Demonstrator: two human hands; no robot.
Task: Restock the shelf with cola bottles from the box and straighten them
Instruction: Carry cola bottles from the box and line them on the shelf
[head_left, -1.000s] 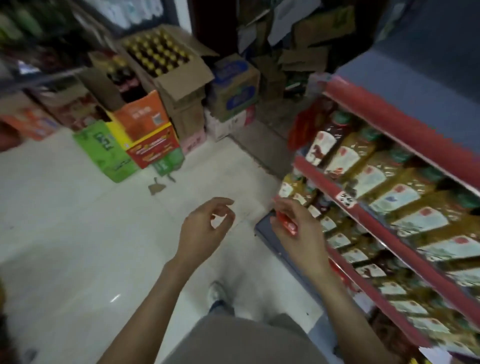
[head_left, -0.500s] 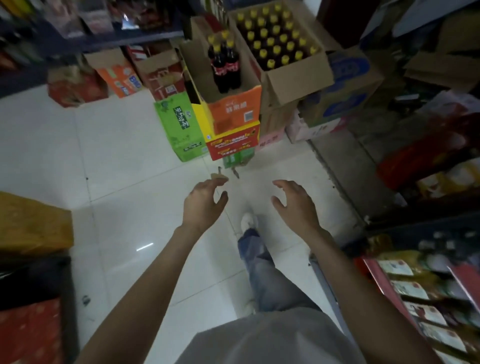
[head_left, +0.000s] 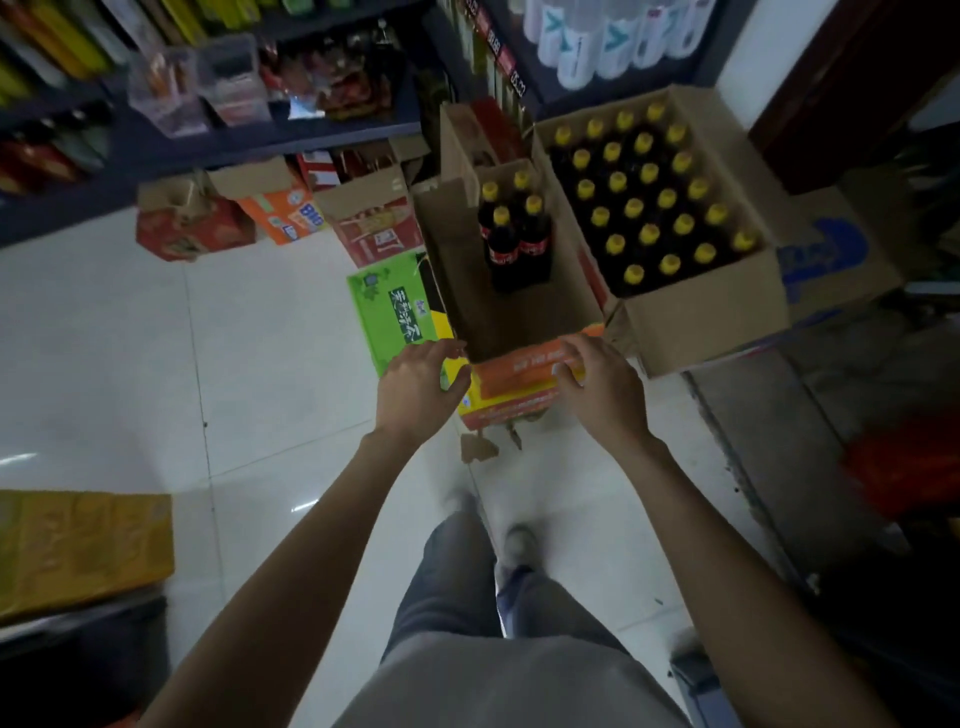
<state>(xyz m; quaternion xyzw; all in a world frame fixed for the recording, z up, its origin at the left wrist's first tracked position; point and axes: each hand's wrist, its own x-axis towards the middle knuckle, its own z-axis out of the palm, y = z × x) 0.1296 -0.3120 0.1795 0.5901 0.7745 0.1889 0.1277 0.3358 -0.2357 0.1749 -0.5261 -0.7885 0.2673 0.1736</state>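
An open cardboard box (head_left: 519, 317) with an orange front stands on the floor ahead of me. Several dark cola bottles (head_left: 514, 234) with yellow caps and red labels stand upright at its far end. My left hand (head_left: 421, 387) hovers at the box's near left corner with relaxed fingers and holds nothing. My right hand (head_left: 597, 382) reaches the near right rim, fingertips touching the orange front edge. To the right, a second open box (head_left: 701, 312) is full of yellow-capped bottles (head_left: 649, 192).
A green carton (head_left: 387, 312) leans against the box's left side. More cartons (head_left: 280, 213) sit under a dark shelf (head_left: 208, 140) at the back. A yellow box (head_left: 78, 551) lies at left. A blue carton (head_left: 831, 260) stands at right. White floor tiles (head_left: 156, 364) stretch to the left.
I have turned away from the shelf of bottles on the right and stepped up to the boxes. Both hands moved forward to the near rim of the cola box.
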